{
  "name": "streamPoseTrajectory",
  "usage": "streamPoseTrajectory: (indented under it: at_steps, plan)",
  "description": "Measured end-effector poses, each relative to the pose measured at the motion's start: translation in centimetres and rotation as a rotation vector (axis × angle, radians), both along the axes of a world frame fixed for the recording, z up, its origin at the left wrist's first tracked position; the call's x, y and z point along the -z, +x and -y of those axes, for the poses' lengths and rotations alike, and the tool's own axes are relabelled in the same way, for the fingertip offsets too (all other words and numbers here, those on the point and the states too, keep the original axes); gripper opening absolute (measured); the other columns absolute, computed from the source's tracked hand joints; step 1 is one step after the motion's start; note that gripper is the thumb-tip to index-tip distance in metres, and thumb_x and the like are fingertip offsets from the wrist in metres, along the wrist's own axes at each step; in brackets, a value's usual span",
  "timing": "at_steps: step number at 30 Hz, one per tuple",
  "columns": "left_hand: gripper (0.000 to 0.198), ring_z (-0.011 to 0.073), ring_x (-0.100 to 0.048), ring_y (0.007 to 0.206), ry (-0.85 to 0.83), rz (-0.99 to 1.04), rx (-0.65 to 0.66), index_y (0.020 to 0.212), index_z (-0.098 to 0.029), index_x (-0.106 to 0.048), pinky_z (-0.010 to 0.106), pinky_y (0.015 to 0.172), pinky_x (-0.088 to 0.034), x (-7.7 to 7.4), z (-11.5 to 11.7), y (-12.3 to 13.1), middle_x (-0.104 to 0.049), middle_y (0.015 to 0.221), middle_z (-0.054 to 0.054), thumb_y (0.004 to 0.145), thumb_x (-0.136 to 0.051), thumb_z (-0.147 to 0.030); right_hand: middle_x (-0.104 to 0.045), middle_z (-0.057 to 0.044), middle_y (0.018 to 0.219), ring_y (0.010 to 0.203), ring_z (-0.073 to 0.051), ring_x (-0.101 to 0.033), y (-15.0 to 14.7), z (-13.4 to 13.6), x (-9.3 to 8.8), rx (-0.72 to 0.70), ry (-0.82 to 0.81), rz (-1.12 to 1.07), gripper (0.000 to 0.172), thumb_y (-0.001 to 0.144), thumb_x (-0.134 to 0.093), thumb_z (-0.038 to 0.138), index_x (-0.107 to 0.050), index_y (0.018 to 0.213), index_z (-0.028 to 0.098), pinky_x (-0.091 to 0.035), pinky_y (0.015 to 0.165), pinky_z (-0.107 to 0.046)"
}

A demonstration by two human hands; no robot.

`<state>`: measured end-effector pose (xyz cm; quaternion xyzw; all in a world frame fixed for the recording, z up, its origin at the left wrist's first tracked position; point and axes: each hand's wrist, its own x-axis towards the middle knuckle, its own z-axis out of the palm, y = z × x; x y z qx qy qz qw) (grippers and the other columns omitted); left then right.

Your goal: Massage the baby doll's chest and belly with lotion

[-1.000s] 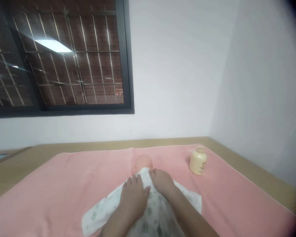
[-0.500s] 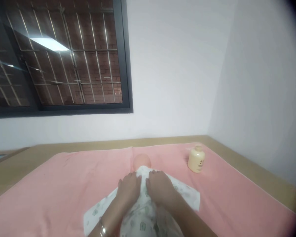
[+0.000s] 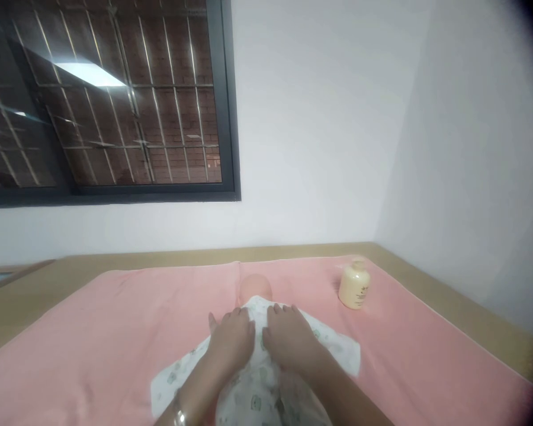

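Note:
A baby doll with a smooth, skin-toned head (image 3: 256,287) lies in the middle, its head pointing away from me. Over its body is a white baby garment (image 3: 260,387) with a small green print, its sleeves spread out to both sides. My left hand (image 3: 233,338) rests on the left of the garment's chest, fingers laid forward and the little finger sticking out. On the right of the chest lies my right hand (image 3: 288,337), palm down with its fingers forward. A narrow strip of cloth shows between the two thumbs. Both palms are hidden.
A pink sheet (image 3: 160,319) covers the tan surface (image 3: 426,290) under the doll. To the right of the doll's head stands a cream bottle (image 3: 354,287). Behind are a white wall (image 3: 315,148) and a dark-framed, barred window (image 3: 151,106).
The left little finger has spread outward from the other fingers. Both hands stay on the garment's chest, barely shifted. The view has tilted very slightly.

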<state>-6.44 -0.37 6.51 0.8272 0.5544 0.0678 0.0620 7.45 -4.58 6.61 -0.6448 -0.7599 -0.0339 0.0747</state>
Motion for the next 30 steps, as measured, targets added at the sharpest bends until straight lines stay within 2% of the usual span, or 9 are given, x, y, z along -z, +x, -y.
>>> streamPoseTrajectory:
  at_steps: [3,6,10,13,18,21,27,30]
  plan:
    - [0.039,0.0269,-0.059,0.104,0.042,0.008,-0.032,0.102,-0.016,-0.061,0.066,0.107,-0.017,0.2,0.0,0.3,-0.066,0.106,0.010,0.093,-0.024,-0.023,-0.066,-0.017,0.097,0.090,-0.028,-0.061,-0.2,-0.3,0.1,0.070,0.023,-0.028,0.030,0.091,-0.041,0.023,-0.065,0.103,0.011,-0.040,0.083,-0.042]
    - [0.034,0.0301,-0.056,0.110,0.085,-0.097,0.025,0.109,-0.013,-0.060,0.064,0.106,-0.022,0.0,1.3,0.8,-0.063,0.115,0.014,0.087,-0.034,-0.017,-0.067,-0.017,0.096,0.088,-0.026,-0.063,0.7,-1.8,1.0,0.180,0.027,-0.067,0.037,0.096,-0.033,0.026,-0.066,0.101,0.011,-0.040,0.083,-0.041]
    - [0.036,0.0309,-0.055,0.110,0.100,-0.155,0.091,0.111,-0.013,-0.060,0.056,0.103,-0.030,-0.1,2.5,1.2,-0.061,0.117,0.015,0.081,-0.040,-0.014,-0.068,-0.017,0.096,0.090,-0.026,-0.064,1.7,-3.2,1.7,0.194,-0.037,-0.045,0.037,0.096,-0.032,0.022,-0.067,0.102,0.013,-0.041,0.078,-0.038]
    - [0.032,0.0285,-0.058,0.102,0.105,-0.114,0.063,0.102,-0.013,-0.062,0.048,0.095,-0.038,0.1,1.6,1.1,-0.064,0.108,0.014,0.084,-0.036,-0.015,-0.067,-0.019,0.097,0.094,-0.028,-0.061,1.2,-2.5,1.4,0.197,0.024,-0.017,0.036,0.096,-0.033,0.022,-0.067,0.102,0.011,-0.040,0.081,-0.040]
    - [0.042,0.0267,-0.061,0.098,0.052,0.024,-0.055,0.101,-0.014,-0.062,0.040,0.087,-0.042,1.2,-1.3,0.8,-0.066,0.105,0.015,0.094,-0.026,-0.033,-0.065,-0.019,0.100,0.095,-0.029,-0.058,-0.6,-0.5,0.6,0.057,0.031,-0.041,0.031,0.091,-0.040,0.020,-0.065,0.105,0.009,-0.039,0.084,-0.042]
    - [0.046,0.0263,-0.062,0.097,0.001,0.103,-0.084,0.100,-0.014,-0.062,0.036,0.083,-0.043,1.7,-2.2,0.7,-0.067,0.105,0.015,0.094,-0.027,-0.042,-0.065,-0.019,0.103,0.097,-0.028,-0.058,-0.5,-0.9,0.8,0.097,0.035,-0.096,0.034,0.093,-0.037,0.024,-0.064,0.107,0.009,-0.037,0.087,-0.041]
    - [0.051,0.0290,-0.062,0.098,-0.034,0.142,-0.155,0.099,-0.015,-0.063,0.040,0.085,-0.043,1.6,-2.5,0.9,-0.068,0.106,0.016,0.090,-0.026,-0.048,-0.068,-0.019,0.100,0.094,-0.029,-0.063,1.3,-3.5,2.2,0.235,-0.033,-0.235,0.057,0.098,-0.022,0.046,-0.066,0.099,0.010,-0.036,0.089,-0.042]
    - [0.054,0.0312,-0.061,0.101,-0.020,0.150,-0.158,0.095,-0.016,-0.065,0.050,0.096,-0.036,1.8,-2.7,0.9,-0.069,0.104,0.016,0.090,-0.025,-0.053,-0.069,-0.018,0.099,0.094,-0.030,-0.063,1.9,-4.2,2.6,0.282,-0.073,-0.308,0.060,0.096,-0.022,0.052,-0.066,0.097,0.011,-0.037,0.088,-0.042]
